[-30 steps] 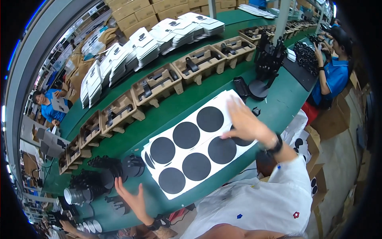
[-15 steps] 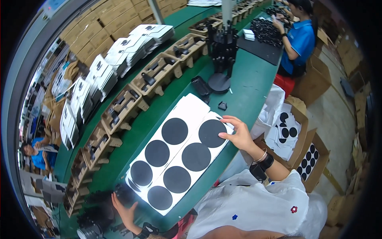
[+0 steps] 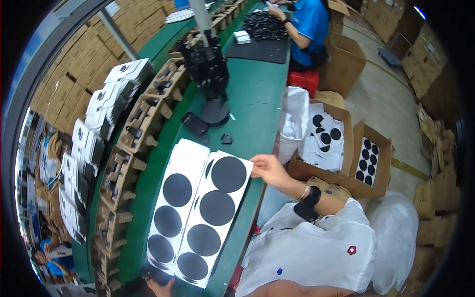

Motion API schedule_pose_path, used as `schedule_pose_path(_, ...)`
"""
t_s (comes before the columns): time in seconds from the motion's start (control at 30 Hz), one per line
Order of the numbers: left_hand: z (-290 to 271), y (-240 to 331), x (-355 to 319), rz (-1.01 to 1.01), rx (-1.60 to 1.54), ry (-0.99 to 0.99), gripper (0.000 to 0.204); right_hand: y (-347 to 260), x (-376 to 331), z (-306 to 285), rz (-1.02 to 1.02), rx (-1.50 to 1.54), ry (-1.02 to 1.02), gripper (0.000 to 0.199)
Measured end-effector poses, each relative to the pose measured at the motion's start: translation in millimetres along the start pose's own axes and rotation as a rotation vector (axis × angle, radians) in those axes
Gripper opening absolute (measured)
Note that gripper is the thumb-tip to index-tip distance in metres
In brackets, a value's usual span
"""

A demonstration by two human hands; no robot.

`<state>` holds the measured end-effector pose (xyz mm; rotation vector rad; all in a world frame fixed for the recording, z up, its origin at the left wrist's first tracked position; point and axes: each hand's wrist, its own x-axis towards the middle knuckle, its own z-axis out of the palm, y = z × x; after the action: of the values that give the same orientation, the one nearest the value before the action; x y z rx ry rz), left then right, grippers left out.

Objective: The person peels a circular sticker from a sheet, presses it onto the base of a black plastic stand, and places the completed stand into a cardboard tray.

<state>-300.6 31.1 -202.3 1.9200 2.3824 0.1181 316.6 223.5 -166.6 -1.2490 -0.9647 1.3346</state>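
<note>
Two stacks of white sheets lie side by side on the green bench, each sheet bearing several black round pads. My right hand (image 3: 268, 169) is closed at the far right corner of the right-hand sheet (image 3: 201, 210), thumb and fingers pinching its edge. The left-hand sheet (image 3: 185, 157) lies flat beside it. At the lower edge of the picture, my left hand (image 3: 159, 287) curls its thumb and fingers round a dark black part (image 3: 158, 275), next to the near end of the sheets. The part's exact shape is hard to make out.
Beyond the sheets stand a black round base (image 3: 214, 112) and a cluster of black stands (image 3: 205, 64). Cardboard trays (image 3: 116, 178) with black parts line the left. Open cartons (image 3: 346, 171) sit at the right. A co-worker in blue (image 3: 309, 24) works farther up the bench.
The view has shifted. My right hand has moved from above the top pad to the sheet's corner and pinched it. My left hand has come nearer the sheets' near end.
</note>
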Motion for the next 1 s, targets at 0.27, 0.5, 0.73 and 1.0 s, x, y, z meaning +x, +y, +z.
schedule_pose_path(0.27,-44.0,66.6,27.0,0.083,-0.087,-0.029,0.085,-25.7,1.4,4.0,-0.263,-0.319,0.203,0.016)
schedule_pose_path(0.5,-86.2,142.3,34.2,0.057,-0.281,-0.095,0.057,-90.4,-14.4,-48.5,-0.637,-0.585,0.590,0.008)
schedule_pose_path(0.73,-80.4,133.0,26.5,0.296,-0.327,-0.038,0.051,-113.1,-38.1,-217.3,-0.836,-0.612,1.365,0.015)
schedule_pose_path(1.0,-70.4,133.7,-13.7,0.010,-0.583,0.241,0.065,206.2,-114.1,-412.8,0.804,-1.296,0.606,0.026)
